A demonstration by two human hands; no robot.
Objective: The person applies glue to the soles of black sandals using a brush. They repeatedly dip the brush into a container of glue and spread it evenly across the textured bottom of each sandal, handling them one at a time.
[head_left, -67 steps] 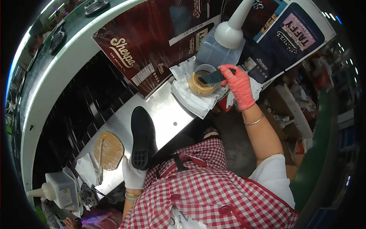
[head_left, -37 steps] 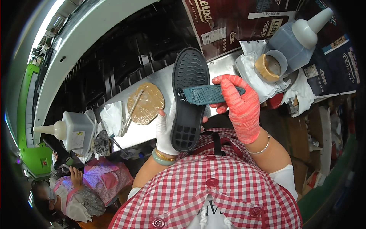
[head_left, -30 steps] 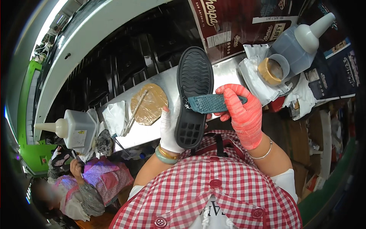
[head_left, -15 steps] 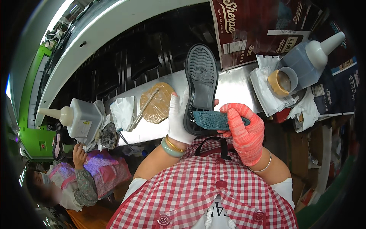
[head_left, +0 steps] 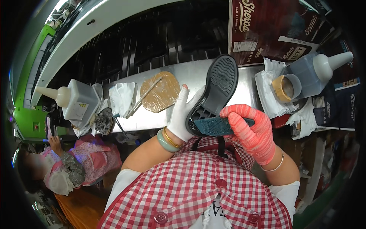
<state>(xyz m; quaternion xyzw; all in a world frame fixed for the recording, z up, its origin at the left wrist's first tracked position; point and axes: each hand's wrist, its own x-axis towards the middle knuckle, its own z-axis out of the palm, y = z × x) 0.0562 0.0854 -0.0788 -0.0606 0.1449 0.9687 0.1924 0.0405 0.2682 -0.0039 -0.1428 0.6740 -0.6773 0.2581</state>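
Observation:
A black shoe sole (head_left: 222, 78) is tilted with its toe up to the right, its wavy tread and ribbed heel hollow facing me. My left hand (head_left: 184, 110), in a white glove with a bare thumb tip, grips the sole along its left edge near the heel; most of its fingers are hidden behind it. In a coral-red knit glove, my right hand (head_left: 251, 128) pinches a flat teal brush (head_left: 213, 126) with a bumpy surface. The brush lies across the heel end, touching or very close to it. Dark wet-looking shine shows by its tip.
Left on the metal bench (head_left: 129, 124) are a squeeze bottle (head_left: 80, 102), a folded white cloth (head_left: 122, 99) and a film-wrapped tan disc (head_left: 162, 95) with a stick (head_left: 146, 96). Another squeeze bottle (head_left: 305, 68), a cup (head_left: 283, 88) and maroon boxes (head_left: 267, 32) stand right. A co-worker (head_left: 72, 164) is at left.
The sole has swung clockwise, its toe now leaning right, and both hands shifted slightly right with it. The brush stays at the heel. The co-worker's hand has moved to a pink-and-black item.

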